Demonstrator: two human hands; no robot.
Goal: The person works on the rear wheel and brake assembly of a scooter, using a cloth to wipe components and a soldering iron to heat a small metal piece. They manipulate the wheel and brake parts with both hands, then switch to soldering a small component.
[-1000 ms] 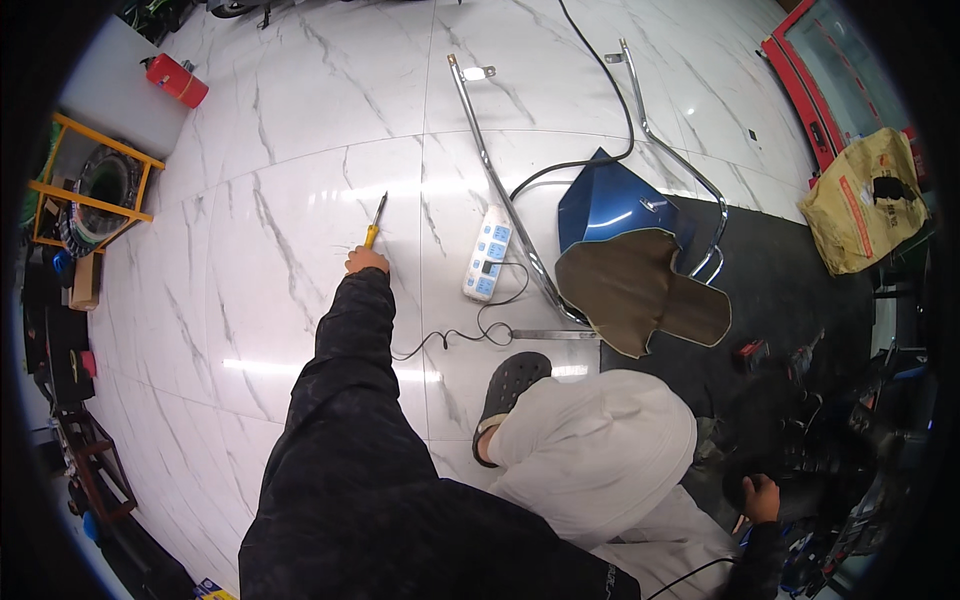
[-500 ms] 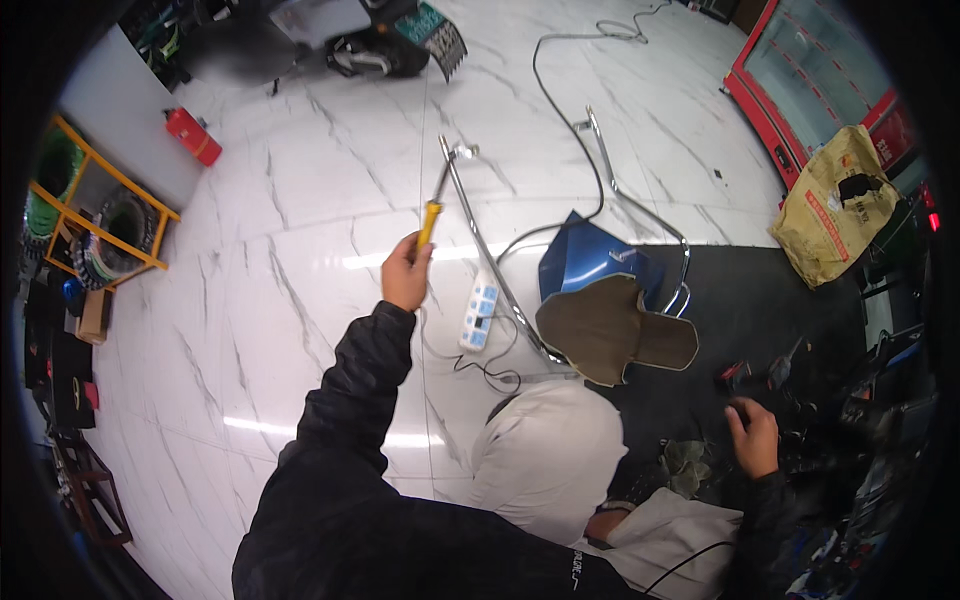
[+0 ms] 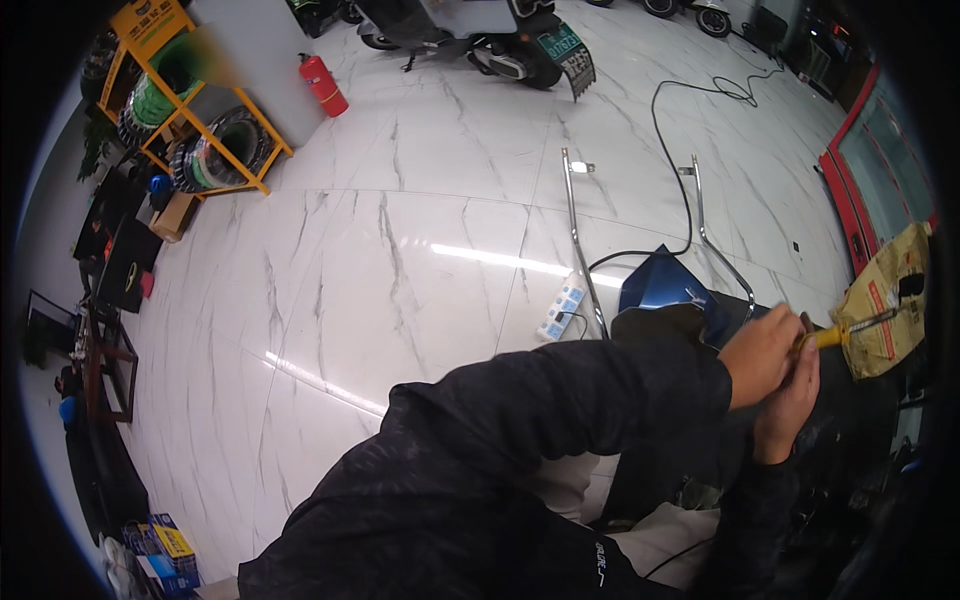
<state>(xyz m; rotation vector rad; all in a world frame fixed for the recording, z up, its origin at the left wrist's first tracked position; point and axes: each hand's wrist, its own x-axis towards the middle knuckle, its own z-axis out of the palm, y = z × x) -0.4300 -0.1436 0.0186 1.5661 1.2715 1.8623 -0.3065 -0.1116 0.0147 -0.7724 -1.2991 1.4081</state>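
Note:
My left hand [image 3: 762, 350] reaches across to the right, closed around the yellow handle of a soldering iron [image 3: 826, 338]. Its metal shaft points right, over the tan bag. Close against it, my right hand [image 3: 788, 408] has its raised fingers pressed to the handle; the contact is partly hidden. Below the hands, a blue painted panel [image 3: 664, 284] lies on a dark mat, partly covered by a dark brown piece [image 3: 655, 325]. Two chrome tube bars [image 3: 574, 215] flank the panel. My left sleeve hides much of this area.
A person in pale clothing [image 3: 672, 540] is close below my arms, mostly hidden. A white power strip [image 3: 562, 308] and a black cable [image 3: 688, 205] lie on the floor. Around stand a yellow tyre rack [image 3: 205, 120], a fire extinguisher [image 3: 322, 86], a scooter [image 3: 490, 45] and a tan bag [image 3: 880, 310].
My left hand has swung from the upper middle to the right, bringing the soldering iron to my right hand. My right hand has risen to meet it. The view has shifted left.

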